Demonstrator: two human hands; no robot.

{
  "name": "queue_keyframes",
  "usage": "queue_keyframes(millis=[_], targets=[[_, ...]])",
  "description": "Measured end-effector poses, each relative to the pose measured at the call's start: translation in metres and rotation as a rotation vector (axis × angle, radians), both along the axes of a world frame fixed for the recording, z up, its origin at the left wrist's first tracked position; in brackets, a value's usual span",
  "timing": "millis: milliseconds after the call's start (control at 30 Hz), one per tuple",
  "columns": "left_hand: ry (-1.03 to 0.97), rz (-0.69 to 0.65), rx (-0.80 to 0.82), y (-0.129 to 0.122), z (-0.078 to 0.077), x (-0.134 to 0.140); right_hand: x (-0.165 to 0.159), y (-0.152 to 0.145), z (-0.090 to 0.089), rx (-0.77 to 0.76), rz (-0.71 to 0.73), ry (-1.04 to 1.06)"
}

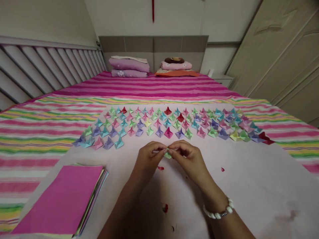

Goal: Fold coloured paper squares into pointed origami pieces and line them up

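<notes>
A small piece of light green folded paper (167, 154) is pinched between both hands, just above the pale sheet (129, 199). My left hand (150, 156) grips its left side with thumb and forefinger. Thumb and fingertips of my right hand (187, 155) close on its other side, and the fingertips partly cover the paper. Beyond the hands stand several rows of small folded paper boats (168, 132) in pink, green, blue, purple, yellow and red. A white beaded bracelet (219, 212) circles the right wrist.
A stack of coloured paper (57, 199), magenta on top, lies at the left. Small red scraps (165, 208) dot the sheet. Striped bedding (25, 166) surrounds it, with folded quilts (129, 66) by the headboard (137, 44) and a railing (50, 66) at left.
</notes>
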State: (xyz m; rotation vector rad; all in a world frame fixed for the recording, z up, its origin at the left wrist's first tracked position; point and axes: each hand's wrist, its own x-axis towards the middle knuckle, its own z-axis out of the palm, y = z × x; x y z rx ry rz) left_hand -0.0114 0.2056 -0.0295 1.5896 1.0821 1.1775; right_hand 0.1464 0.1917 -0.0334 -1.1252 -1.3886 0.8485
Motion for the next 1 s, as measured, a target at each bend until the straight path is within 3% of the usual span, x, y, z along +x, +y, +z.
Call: queue_keyframes(millis=[267,433,633,1000], targets=[[0.084,0.002,0.125,-0.0032,0.0009,0.0054,-0.0002,-0.0032,0.0066,-0.002,-0.007,-0.069],[0.037,0.029,0.094,-0.0025,-0.0004,0.0058,0.0002,-0.0026,0.0058,-0.044,-0.014,0.01],[-0.054,0.029,-0.063,-0.0016,-0.0019,0.0061,0.0005,-0.0003,0.0021,-0.09,-0.046,0.043],[0.048,0.048,-0.03,-0.0037,-0.0006,0.0077,-0.0013,0.0014,-0.0017,-0.097,-0.009,0.074]])
